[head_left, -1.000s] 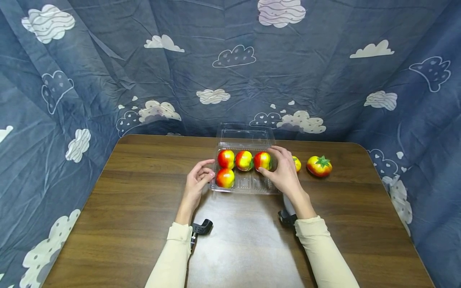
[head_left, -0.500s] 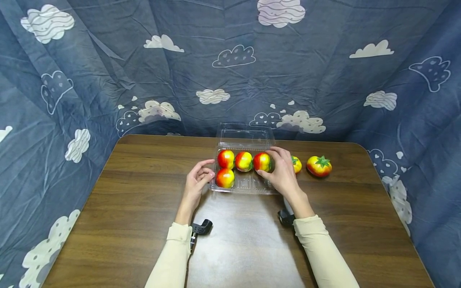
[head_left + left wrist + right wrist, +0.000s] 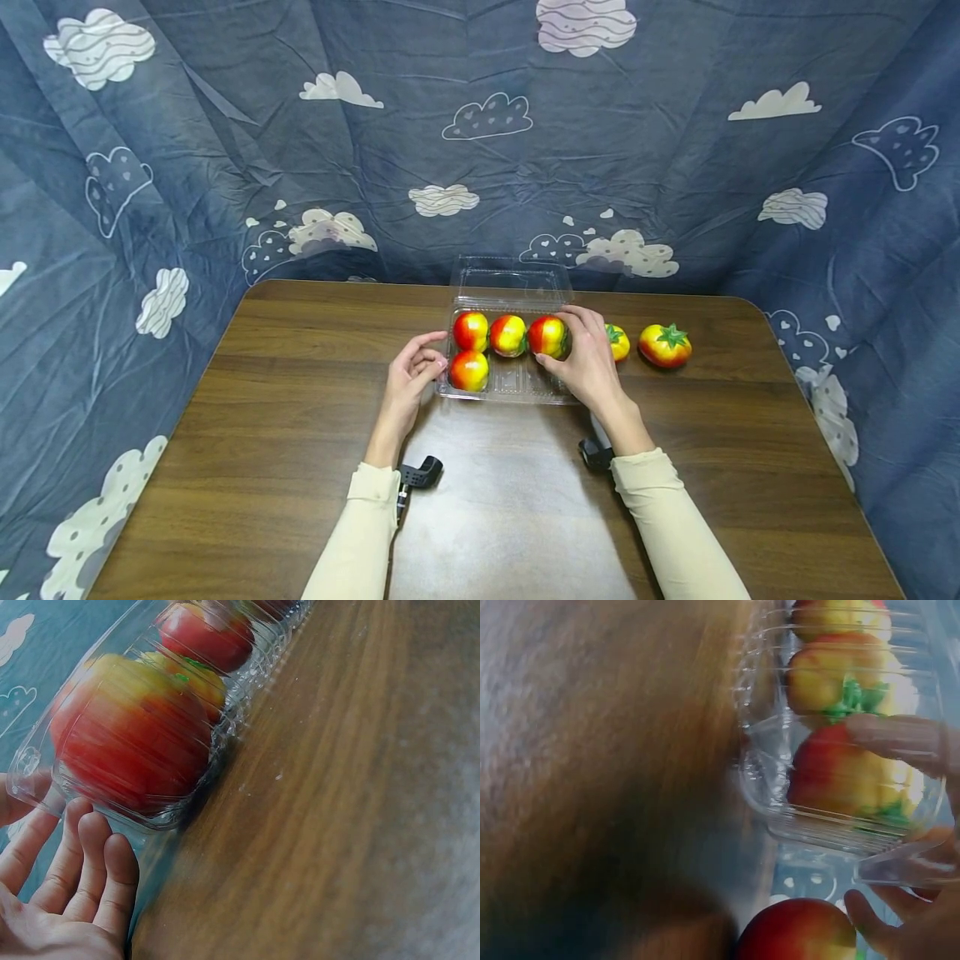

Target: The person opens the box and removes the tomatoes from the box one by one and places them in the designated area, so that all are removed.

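Observation:
A clear plastic clamshell container [image 3: 525,385] lies with its lid [image 3: 512,279] folded back. My left hand [image 3: 408,379] pinches its left rim between thumb and fingers. In the back row sit three red-and-yellow tomatoes; my right hand [image 3: 592,358] holds the rightmost tomato [image 3: 546,336] between thumb and fingers. Beside it are the middle tomato [image 3: 507,336] and the left tomato [image 3: 471,332]. One more tomato [image 3: 468,371] occupies the front left compartment. In the right wrist view, the thumb [image 3: 900,739] lies against the held tomato [image 3: 829,776], seen through the clear wall.
Right of the container, a tomato [image 3: 617,343] is partly hidden behind my right hand. Farther right lies another tomato [image 3: 665,347] with a green leafy top. The brown wooden table [image 3: 300,433] ends at a blue cloud-printed curtain [image 3: 420,150].
My right hand has shifted very slightly left at the rightmost tomato and keeps its grip. The left hand stays at the container's rim.

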`<state>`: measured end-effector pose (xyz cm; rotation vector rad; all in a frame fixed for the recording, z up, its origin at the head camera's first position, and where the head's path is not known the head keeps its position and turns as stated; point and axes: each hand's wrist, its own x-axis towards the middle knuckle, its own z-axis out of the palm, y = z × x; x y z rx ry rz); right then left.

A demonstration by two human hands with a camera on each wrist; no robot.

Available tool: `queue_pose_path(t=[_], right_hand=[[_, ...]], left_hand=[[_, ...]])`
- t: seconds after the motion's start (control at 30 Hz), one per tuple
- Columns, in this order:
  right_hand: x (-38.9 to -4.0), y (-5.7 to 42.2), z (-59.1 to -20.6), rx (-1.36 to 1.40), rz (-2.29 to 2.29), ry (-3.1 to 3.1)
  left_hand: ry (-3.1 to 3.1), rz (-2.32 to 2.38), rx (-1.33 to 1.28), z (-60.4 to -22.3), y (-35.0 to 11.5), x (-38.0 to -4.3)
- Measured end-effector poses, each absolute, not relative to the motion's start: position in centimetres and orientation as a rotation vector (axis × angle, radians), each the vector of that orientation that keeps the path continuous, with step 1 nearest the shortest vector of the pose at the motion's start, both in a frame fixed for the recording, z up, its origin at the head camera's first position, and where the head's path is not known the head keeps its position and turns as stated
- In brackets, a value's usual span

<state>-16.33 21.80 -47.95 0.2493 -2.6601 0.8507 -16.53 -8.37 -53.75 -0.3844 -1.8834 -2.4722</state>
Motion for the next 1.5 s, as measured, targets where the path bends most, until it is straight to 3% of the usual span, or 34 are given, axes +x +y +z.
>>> queue_pose_path(t=[1.5], right_hand=[[-15.2,24.2,-46.0,0.213,0.937,-2.444]], left_hand=[[-1.879,-2.484,-0.37,-53.3,-8.3,-16.3]])
